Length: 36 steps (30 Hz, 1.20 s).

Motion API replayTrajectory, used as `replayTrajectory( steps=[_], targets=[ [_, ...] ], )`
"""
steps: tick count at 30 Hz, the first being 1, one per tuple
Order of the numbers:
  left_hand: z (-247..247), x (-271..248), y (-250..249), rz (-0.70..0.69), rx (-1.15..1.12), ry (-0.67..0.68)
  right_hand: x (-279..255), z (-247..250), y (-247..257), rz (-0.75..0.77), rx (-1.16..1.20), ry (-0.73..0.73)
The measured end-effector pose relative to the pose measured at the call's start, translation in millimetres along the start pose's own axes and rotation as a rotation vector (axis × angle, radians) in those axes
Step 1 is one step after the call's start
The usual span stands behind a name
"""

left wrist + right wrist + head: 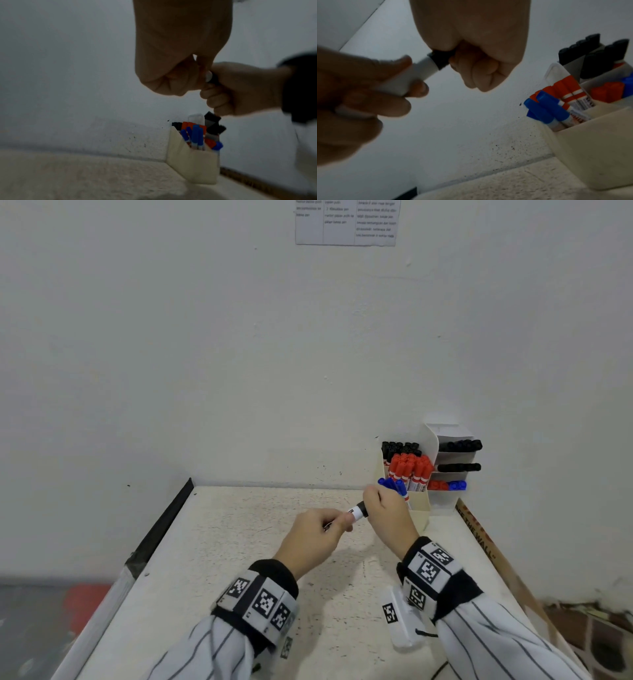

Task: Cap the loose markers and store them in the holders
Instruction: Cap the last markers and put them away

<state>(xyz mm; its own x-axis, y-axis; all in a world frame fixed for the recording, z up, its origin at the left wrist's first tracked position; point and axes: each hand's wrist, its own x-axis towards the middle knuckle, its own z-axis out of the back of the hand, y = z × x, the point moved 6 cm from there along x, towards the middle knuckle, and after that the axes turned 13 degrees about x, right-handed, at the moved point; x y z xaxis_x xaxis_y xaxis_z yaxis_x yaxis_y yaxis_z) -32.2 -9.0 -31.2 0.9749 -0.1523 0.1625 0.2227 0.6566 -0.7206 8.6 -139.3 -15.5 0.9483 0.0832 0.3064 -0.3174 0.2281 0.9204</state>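
Note:
Above the middle of the table I hold one white marker [356, 512] between both hands. My left hand [320, 534] grips its white barrel [412, 75]. My right hand [385, 513] is curled round the black cap [441, 59] at the barrel's far end; most of the cap is hidden in the fist. In the left wrist view only a sliver of the marker [209, 77] shows between the two hands. A cream holder [419, 508] at the back right carries blue [394, 486], red [411, 467] and black markers [399, 447], caps up.
A second white tiered holder [448, 460] beside the first holds black, red and blue markers lying sideways. The white table [239, 542] meets the wall behind. A cardboard strip [486, 542] runs along the table's right edge. A dark rim lines the left edge.

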Motion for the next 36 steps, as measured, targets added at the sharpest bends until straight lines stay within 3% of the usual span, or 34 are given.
replayTrajectory(
  steps=[3, 8, 10, 13, 15, 18, 21, 26, 30, 36],
  targets=[
    [-8.4, 1.0, -3.5, 0.098, -0.196, 0.202, -4.8, 4.9, -4.2, 0.073, 0.099, -0.007],
    [-24.0, 1.5, -14.9, 0.200, -0.326, 0.458, -10.0, 19.6, -7.1, 0.194, 0.172, -0.015],
    [-25.3, 3.8, -21.8, 0.186, -0.253, 0.466, -11.2, 25.5, -9.7, 0.220, 0.163, -0.017],
    [-28.0, 9.9, -30.5, 0.092, -0.003, 0.297, -7.7, 35.5, -23.1, 0.120, 0.151, -0.054],
    [-34.7, 10.5, -33.7, 0.068, 0.021, 0.249, -6.5, 41.1, -27.8, 0.068, 0.145, -0.052],
    [-46.3, 6.8, -34.9, 0.165, -0.206, 0.413, -10.3, 45.4, -26.6, 0.084, 0.246, -0.014],
    [-51.9, 8.5, -35.4, 0.189, -0.282, 0.496, -14.2, 48.8, -26.6, 0.114, 0.325, 0.012],
    [-59.2, 13.9, -29.3, 0.121, -0.241, 0.332, -13.6, 49.1, -23.1, 0.069, 0.297, 0.115],
    [-59.0, 22.8, -23.1, 0.016, -0.055, 0.117, -2.2, 56.7, -29.7, -0.042, 0.088, 0.146],
    [-56.4, 27.4, -21.1, -0.028, 0.270, 0.023, 1.5, 61.3, -31.8, -0.208, 0.135, 0.110]
  ],
)
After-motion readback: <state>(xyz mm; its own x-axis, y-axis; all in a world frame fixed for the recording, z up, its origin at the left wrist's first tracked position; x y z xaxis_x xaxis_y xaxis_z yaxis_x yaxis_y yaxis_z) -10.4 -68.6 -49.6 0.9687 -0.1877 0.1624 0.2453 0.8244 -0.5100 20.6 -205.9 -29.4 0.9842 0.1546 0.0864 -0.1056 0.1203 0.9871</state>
